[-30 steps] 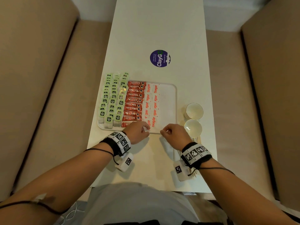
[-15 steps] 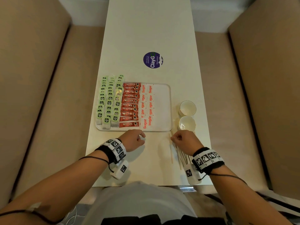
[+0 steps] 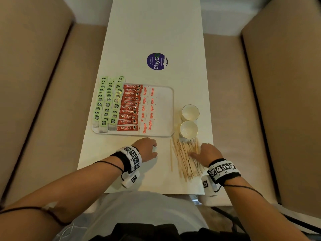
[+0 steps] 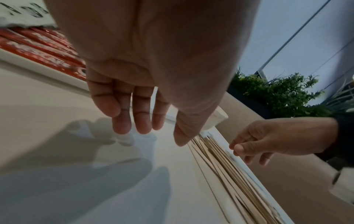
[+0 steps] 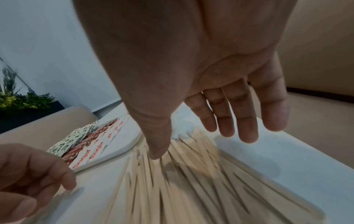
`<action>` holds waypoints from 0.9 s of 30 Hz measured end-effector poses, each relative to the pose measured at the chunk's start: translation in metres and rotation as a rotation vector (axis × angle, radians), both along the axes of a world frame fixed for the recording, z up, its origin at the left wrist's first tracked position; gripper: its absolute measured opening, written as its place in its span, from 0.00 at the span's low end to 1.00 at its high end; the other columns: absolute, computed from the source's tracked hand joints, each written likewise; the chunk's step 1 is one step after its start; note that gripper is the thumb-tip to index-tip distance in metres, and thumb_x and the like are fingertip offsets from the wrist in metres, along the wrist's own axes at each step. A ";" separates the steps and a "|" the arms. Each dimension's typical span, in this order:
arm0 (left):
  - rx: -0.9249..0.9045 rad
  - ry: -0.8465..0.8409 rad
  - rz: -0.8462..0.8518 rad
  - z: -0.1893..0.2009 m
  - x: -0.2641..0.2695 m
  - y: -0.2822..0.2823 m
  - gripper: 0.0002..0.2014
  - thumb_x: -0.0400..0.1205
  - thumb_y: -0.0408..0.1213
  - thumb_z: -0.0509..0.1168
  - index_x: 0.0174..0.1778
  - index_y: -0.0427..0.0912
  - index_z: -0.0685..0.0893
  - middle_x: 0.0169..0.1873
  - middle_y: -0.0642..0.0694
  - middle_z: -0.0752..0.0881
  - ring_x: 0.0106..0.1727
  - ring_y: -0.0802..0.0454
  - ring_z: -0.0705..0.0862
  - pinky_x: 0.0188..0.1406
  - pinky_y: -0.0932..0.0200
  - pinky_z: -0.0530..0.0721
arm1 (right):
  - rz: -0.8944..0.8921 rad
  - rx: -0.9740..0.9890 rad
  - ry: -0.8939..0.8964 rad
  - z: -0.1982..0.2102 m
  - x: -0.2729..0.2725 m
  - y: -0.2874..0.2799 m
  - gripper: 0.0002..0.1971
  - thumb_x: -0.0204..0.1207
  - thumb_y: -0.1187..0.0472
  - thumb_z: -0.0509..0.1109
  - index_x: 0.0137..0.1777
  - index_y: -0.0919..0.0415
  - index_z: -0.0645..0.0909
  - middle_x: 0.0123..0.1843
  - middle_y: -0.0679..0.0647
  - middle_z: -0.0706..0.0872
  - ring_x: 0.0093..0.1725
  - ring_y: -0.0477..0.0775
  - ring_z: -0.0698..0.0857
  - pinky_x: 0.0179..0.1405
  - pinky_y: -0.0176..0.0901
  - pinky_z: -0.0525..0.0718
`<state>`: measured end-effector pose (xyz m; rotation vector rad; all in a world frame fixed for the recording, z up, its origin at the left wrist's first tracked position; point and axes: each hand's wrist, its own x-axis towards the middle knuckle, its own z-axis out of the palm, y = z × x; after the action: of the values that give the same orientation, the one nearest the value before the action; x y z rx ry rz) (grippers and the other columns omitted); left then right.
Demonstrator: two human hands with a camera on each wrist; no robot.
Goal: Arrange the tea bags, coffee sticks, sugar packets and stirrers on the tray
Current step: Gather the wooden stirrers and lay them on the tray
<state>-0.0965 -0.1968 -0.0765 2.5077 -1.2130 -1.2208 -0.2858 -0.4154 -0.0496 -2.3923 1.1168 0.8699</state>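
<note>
A white tray holds rows of green tea bags, red coffee sticks and white sugar packets; its right part is bare. A heap of wooden stirrers lies on the table just below the tray's right corner. My right hand hovers low over the heap with straight, spread fingers and holds nothing; its thumb tip is at the sticks. My left hand is over the bare table in front of the tray, fingers relaxed and empty.
Two white cups stand right of the tray, just beyond the stirrers. A round purple sticker lies further back on the narrow white table. Beige sofa seats flank the table on both sides.
Both hands have drawn back from the tray's front edge. The right hand has moved right and down onto the stirrer heap and opened its fingers; the left has retreated slightly towards me.
</note>
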 end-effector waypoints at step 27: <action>0.046 -0.129 -0.065 0.002 -0.090 -0.037 0.48 0.63 0.70 0.76 0.71 0.44 0.69 0.60 0.43 0.74 0.55 0.44 0.79 0.53 0.47 0.84 | 0.432 0.302 -0.011 -0.024 0.002 0.025 0.14 0.82 0.70 0.60 0.59 0.63 0.86 0.57 0.59 0.88 0.57 0.61 0.87 0.59 0.52 0.86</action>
<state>-0.1864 -0.2343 -0.0743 2.6369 -1.3195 -1.1275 -0.2833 -0.3906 -0.0733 -2.4036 0.4215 1.0691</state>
